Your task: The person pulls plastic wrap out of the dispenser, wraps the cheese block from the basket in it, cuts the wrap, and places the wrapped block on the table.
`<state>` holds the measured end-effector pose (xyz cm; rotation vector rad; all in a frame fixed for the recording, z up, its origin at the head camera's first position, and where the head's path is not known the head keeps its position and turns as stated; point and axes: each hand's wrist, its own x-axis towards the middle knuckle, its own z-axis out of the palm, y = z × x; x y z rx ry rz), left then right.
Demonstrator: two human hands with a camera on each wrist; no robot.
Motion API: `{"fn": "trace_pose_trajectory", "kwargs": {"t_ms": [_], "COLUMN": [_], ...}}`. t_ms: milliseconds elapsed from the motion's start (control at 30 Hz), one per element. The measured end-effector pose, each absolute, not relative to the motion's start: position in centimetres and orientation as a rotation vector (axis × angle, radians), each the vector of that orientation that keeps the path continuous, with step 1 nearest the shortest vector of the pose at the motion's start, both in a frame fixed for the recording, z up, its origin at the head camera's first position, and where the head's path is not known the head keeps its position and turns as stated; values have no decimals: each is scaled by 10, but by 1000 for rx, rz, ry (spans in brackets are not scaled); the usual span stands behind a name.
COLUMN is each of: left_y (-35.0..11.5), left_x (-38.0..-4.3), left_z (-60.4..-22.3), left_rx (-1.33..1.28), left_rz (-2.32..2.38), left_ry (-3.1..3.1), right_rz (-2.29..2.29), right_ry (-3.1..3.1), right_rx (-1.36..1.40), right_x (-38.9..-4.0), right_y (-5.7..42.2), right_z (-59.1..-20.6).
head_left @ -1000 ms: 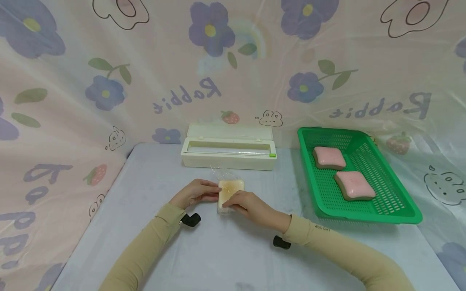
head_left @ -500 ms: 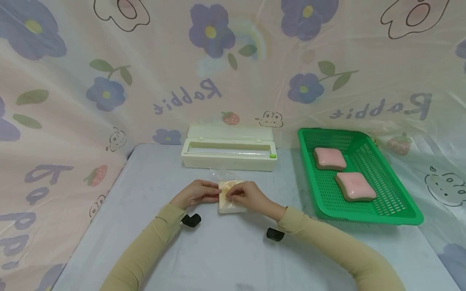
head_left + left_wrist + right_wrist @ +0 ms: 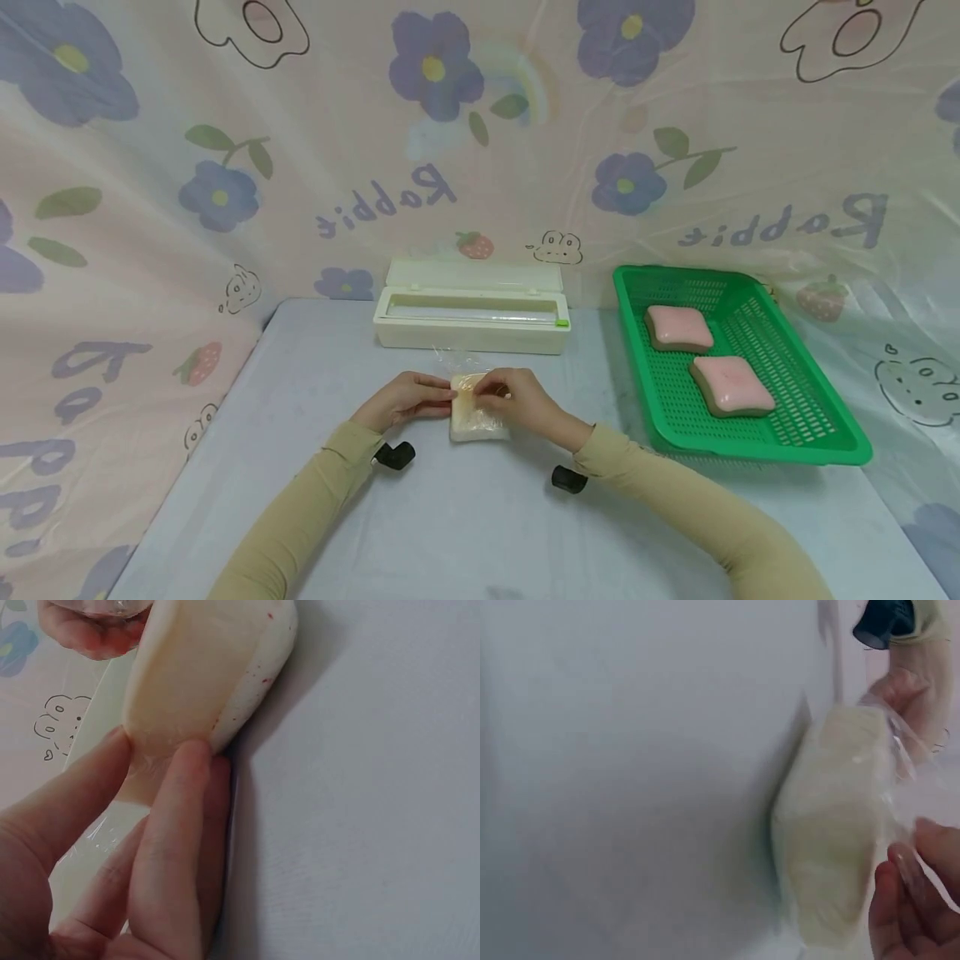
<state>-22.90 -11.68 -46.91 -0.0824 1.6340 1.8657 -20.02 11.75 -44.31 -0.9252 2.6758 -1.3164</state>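
A cream bread slice (image 3: 464, 414), thick and toast-shaped, lies on the table with clear cling film (image 3: 904, 750) over it. At its left edge, the thumb and fingers of my left hand (image 3: 405, 397) hold its side; the left wrist view shows the fingertips against the slice (image 3: 196, 667). My right hand (image 3: 521, 404) is over the slice's right part and pinches the film between thumb and fingers, as the right wrist view shows. A loose film edge (image 3: 453, 358) sticks out beyond the far side. The right hand hides part of the slice's top.
Behind the slice stands a white cling film box (image 3: 472, 336) with its lid up and a roll inside. To the right, a green basket (image 3: 652, 417) holds two pink toast-shaped pieces (image 3: 731, 385). A patterned curtain (image 3: 480, 167) hangs behind the table.
My right hand has moved from the slice's near edge up over its top, then slightly right, drawing the film. My left hand stays at the left edge.
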Motion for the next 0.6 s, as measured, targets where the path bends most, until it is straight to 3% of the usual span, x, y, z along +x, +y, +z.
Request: {"fn": "trace_pose_trajectory", "kwargs": {"t_ms": [200, 433, 600], "left_y": [-118, -118, -117], "left_x": [-228, -229, -229], "left_z": [-467, -465, -466], "left_rx": [-110, -115, -95], "left_rz": [1851, 1830, 1816], "left_ry": [1652, 1674, 1698], "right_rz": [-957, -213, 200], "right_ry": [2928, 2878, 2645], "right_rx": [-1269, -2058, -2180], "right_x": [-183, -150, -137], "right_y": [137, 157, 158], "right_z": [-431, -429, -437]}}
